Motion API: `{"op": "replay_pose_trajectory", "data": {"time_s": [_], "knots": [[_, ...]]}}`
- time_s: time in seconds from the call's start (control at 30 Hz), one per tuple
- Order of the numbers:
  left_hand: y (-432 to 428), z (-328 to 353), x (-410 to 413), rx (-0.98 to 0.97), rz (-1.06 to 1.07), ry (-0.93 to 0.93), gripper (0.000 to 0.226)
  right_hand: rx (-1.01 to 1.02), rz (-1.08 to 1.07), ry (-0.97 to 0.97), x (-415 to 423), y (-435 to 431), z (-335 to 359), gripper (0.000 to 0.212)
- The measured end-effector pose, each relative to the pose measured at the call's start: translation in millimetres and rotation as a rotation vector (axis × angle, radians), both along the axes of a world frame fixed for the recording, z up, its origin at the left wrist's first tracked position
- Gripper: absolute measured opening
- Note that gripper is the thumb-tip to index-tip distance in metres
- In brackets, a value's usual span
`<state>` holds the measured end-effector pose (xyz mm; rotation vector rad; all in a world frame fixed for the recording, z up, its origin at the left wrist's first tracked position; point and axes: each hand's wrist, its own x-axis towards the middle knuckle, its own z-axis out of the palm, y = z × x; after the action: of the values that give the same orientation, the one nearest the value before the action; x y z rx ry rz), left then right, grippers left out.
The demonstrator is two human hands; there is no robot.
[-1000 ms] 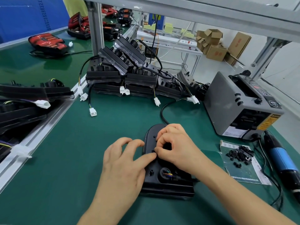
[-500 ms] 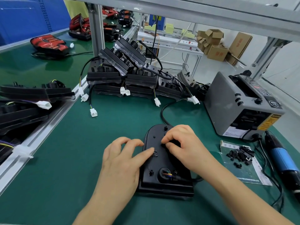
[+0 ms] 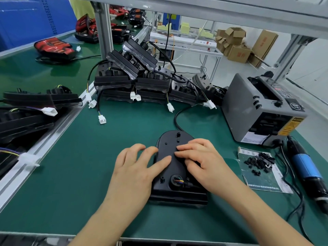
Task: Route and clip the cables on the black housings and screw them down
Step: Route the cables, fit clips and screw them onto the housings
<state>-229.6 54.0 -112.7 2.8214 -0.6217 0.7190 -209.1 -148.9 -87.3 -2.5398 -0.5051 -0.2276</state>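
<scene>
A black housing [image 3: 169,148] lies flat on the green mat in front of me, its rounded end pointing away. Near its front edge a round socket shows coloured wires [image 3: 178,181]. From its far end a black cable [image 3: 176,118] loops off toward the back. My left hand [image 3: 136,164] rests against the housing's left side, the thumb lying on its top face. My right hand [image 3: 200,160] lies over the housing's right half, with the index and middle fingers stretched flat and pressing on the top. Whatever is under that palm is hidden.
A pile of black housings [image 3: 142,80] with white connectors stands at the back. Right of it sits a grey tape dispenser [image 3: 257,110]. A plastic bag with several small black clips [image 3: 259,162] and a blue electric screwdriver [image 3: 305,167] lie at right. More housings [image 3: 26,110] lie beyond the aluminium rail [image 3: 53,128].
My right hand's fingers, first curled in a pinch at the middle of the housing, have straightened and now lie flat on it. My left hand has barely moved.
</scene>
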Motion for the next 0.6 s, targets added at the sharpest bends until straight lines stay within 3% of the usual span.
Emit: {"op": "replay_pose_trajectory", "data": {"time_s": [0.13, 0.23, 0.37, 0.43, 0.5, 0.6], "knots": [[3.1, 9.0, 2.6, 0.041, -0.043, 0.066, 0.058, -0.016, 0.005, 0.031, -2.8, -1.7, -0.5, 0.030], [8.2, 14.3, 14.6, -0.075, -0.078, 0.346, 0.064, 0.001, -0.074, 0.048, -8.1, -9.1, 1.5, 0.031], [15.3, 20.7, 30.6, -0.347, 0.050, 0.683, 0.036, -0.079, -0.407, 0.144, -20.9, -28.3, -0.4, 0.050], [9.4, 24.9, 32.0, -0.338, 0.130, 0.799, 0.057, -0.161, -0.519, 0.292, -21.3, -35.4, -3.1, 0.063], [-1.2, 23.3, 28.4, -0.281, 0.150, 0.806, 0.072, -0.138, -0.536, 0.382, -15.9, -39.4, -3.6, 0.068], [-12.4, 20.1, 21.5, -0.324, 0.168, 0.771, 0.056, 0.110, -0.502, 0.498, -3.3, -36.6, -0.3, 0.076]]}}
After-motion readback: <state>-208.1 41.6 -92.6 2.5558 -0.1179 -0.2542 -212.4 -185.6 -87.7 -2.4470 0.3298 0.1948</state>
